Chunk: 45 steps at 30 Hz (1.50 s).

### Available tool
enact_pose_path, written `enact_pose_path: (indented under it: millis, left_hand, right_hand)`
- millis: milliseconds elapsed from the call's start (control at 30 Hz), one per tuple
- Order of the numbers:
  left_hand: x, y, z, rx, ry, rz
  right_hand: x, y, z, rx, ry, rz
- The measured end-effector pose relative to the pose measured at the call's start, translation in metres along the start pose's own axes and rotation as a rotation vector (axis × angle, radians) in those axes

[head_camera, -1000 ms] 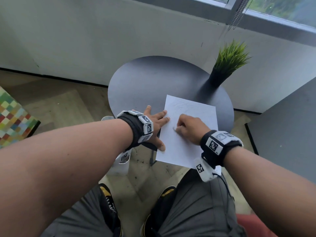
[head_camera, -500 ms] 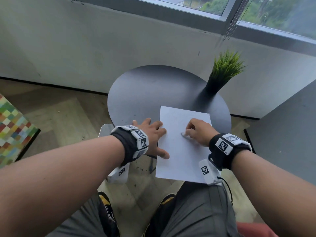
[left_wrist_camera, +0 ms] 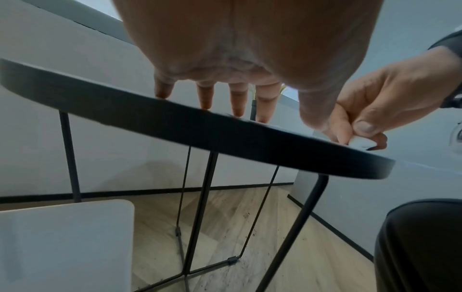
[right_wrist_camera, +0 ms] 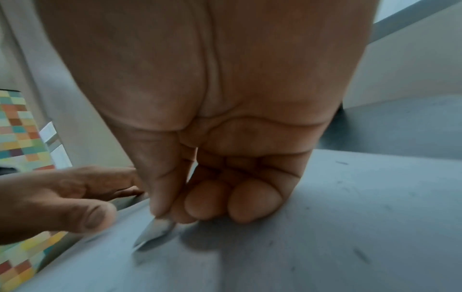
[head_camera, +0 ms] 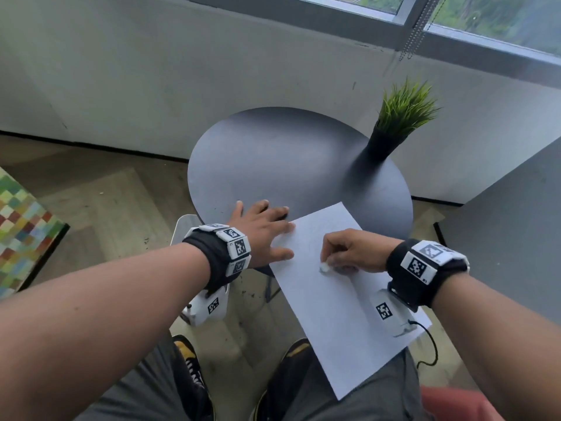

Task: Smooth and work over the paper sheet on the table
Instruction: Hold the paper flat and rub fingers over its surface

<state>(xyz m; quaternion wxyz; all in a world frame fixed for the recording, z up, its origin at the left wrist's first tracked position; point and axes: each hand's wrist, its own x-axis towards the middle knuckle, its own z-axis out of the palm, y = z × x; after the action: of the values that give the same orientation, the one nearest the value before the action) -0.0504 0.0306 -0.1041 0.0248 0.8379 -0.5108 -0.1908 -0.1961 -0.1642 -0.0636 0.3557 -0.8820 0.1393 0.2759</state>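
The paper sheet (head_camera: 343,287) lies skewed on the round table (head_camera: 273,165), its near half hanging past the table's near edge above the person's lap. On the sheet, the right hand (head_camera: 349,250) curls its fingers and pinches a small white eraser (head_camera: 324,266) against it. At the sheet's left edge the left hand (head_camera: 261,229) lies flat, fingers spread. Beyond, bare tabletop runs to a potted plant (head_camera: 397,123) at the table's far right rim.

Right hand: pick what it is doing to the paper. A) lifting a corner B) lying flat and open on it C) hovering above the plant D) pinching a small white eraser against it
D: the right hand pinches a small white eraser down on the paper.
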Motion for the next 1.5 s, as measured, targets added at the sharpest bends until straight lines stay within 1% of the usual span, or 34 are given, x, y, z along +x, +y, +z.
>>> enact_pose_path:
  millis: [67, 133, 200, 267, 367, 500, 533, 567, 633, 667, 700, 733, 767, 833, 867, 900, 933, 967, 1033, 1067, 1100, 1133, 1200, 1233, 1267, 1300, 1367, 1400, 1433, 1467, 1500]
  left_hand:
    - [0.002, -0.006, -0.002, -0.018, 0.010, 0.025]
    - [0.004, -0.011, -0.004, -0.016, -0.003, 0.047]
    - [0.007, -0.014, -0.007, -0.011, -0.032, 0.056]
    - [0.008, -0.016, -0.009, 0.007, -0.053, 0.053]
    - [0.008, -0.017, -0.014, 0.040, -0.086, 0.043]
    - [0.015, -0.015, -0.018, 0.135, -0.148, 0.023]
    - [0.018, -0.016, -0.019, 0.153, -0.162, 0.012]
    - [0.020, -0.017, -0.019, 0.167, -0.176, 0.001]
    - [0.022, -0.018, -0.020, 0.185, -0.199, -0.014]
    - [0.022, -0.017, -0.021, 0.191, -0.205, -0.018]
    - [0.022, -0.016, -0.023, 0.197, -0.210, -0.019]
    - [0.022, -0.015, -0.024, 0.201, -0.216, -0.021]
    - [0.022, -0.013, -0.026, 0.203, -0.222, -0.018]
    - [0.022, -0.012, -0.029, 0.218, -0.241, -0.015]
    - [0.022, -0.011, -0.030, 0.232, -0.250, -0.014]
    - [0.022, -0.011, -0.031, 0.241, -0.252, -0.015]
    - [0.023, -0.011, -0.030, 0.241, -0.249, -0.018]
    - [0.023, -0.011, -0.030, 0.234, -0.240, -0.023]
    - [0.022, -0.013, -0.030, 0.229, -0.230, -0.033]
    - [0.022, -0.013, -0.030, 0.232, -0.232, -0.038]
    - [0.023, -0.013, -0.030, 0.236, -0.238, -0.042]
    - [0.024, -0.013, -0.029, 0.238, -0.247, -0.048]
    - [0.028, -0.014, -0.028, 0.261, -0.269, -0.055]
    - [0.028, -0.014, -0.028, 0.267, -0.277, -0.054]
    - [0.028, -0.014, -0.028, 0.258, -0.279, -0.051]
    - [0.028, -0.014, -0.027, 0.247, -0.272, -0.048]
    - [0.026, -0.014, -0.028, 0.244, -0.250, -0.039]
    - [0.025, -0.013, -0.028, 0.244, -0.251, -0.039]
    - [0.025, -0.014, -0.028, 0.242, -0.258, -0.044]
    - [0.026, -0.014, -0.028, 0.239, -0.266, -0.048]
    - [0.026, -0.013, -0.028, 0.247, -0.273, -0.051]
  right_hand:
    - [0.005, 0.003, -0.006, 0.035, 0.070, 0.025]
    - [0.013, 0.003, -0.010, 0.033, 0.201, 0.058]
    - [0.022, 0.001, -0.010, 0.003, 0.307, 0.079]
    - [0.028, -0.003, -0.006, -0.044, 0.367, 0.098]
    - [0.030, -0.014, 0.002, -0.094, 0.401, 0.083]
    - [0.031, -0.030, 0.022, -0.204, 0.304, -0.023]
    - [0.034, -0.033, 0.024, -0.235, 0.314, -0.035]
    - [0.038, -0.034, 0.024, -0.248, 0.361, -0.026]
    - [0.047, -0.030, 0.016, -0.210, 0.499, 0.067]
    - [0.050, -0.028, 0.012, -0.188, 0.546, 0.109]
    - [0.051, -0.027, 0.012, -0.185, 0.561, 0.116]
    - [0.051, -0.028, 0.016, -0.202, 0.542, 0.081]
    - [0.048, -0.033, 0.022, -0.229, 0.489, 0.017]
    - [0.039, -0.046, 0.038, -0.326, 0.315, -0.161]
    - [0.036, -0.050, 0.041, -0.355, 0.224, -0.215]
    - [0.035, -0.053, 0.038, -0.359, 0.172, -0.230]
    - [0.038, -0.054, 0.031, -0.342, 0.172, -0.212]
    - [0.043, -0.052, 0.023, -0.315, 0.215, -0.167]
    - [0.052, -0.047, 0.014, -0.263, 0.371, -0.028]
    - [0.055, -0.047, 0.017, -0.260, 0.441, 0.018]
    - [0.055, -0.049, 0.025, -0.273, 0.473, 0.000]
    - [0.055, -0.054, 0.035, -0.297, 0.455, -0.073]
    - [0.049, -0.063, 0.051, -0.344, 0.324, -0.244]
    - [0.047, -0.063, 0.049, -0.357, 0.266, -0.281]
    - [0.048, -0.063, 0.041, -0.360, 0.248, -0.274]
    - [0.052, -0.058, 0.032, -0.354, 0.278, -0.226]
    - [0.058, -0.049, 0.017, -0.318, 0.419, -0.064]
    - [0.058, -0.047, 0.018, -0.324, 0.480, -0.023]
    - [0.056, -0.049, 0.023, -0.337, 0.495, -0.054]
    - [0.053, -0.053, 0.031, -0.350, 0.459, -0.132]
    - [0.048, -0.058, 0.039, -0.373, 0.379, -0.228]
